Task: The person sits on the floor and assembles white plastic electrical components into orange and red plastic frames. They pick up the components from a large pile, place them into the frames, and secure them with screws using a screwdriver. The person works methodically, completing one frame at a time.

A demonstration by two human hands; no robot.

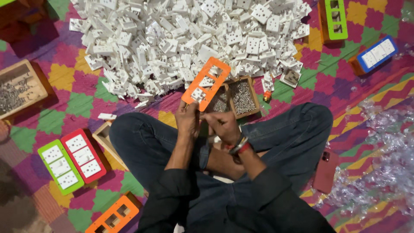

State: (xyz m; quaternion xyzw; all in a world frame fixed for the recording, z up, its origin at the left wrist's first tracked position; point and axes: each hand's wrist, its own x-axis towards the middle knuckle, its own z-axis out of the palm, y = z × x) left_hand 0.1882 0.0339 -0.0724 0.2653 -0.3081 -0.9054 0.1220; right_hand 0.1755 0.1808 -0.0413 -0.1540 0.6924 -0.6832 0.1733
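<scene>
My left hand [188, 118] grips the near end of an orange three-slot socket frame [221, 69], held tilted up toward the pile. One white socket insert [198, 94] sits in the frame's nearest slot; the other two slots are bare. My right hand [222, 125] is beside the left, fingers curled at the frame's lower edge; what it pinches is hidden. A big heap of white socket inserts [181, 39] lies just beyond.
A wooden box of screws [242, 97] stands under the frame, another [17, 88] at far left. Finished green [60, 166] and red [84, 155] plates lie left, an orange frame [114, 215] near my knee, green [335, 18] and blue [376, 53] ones right. A phone [325, 170] and plastic wrap [379, 164] lie right.
</scene>
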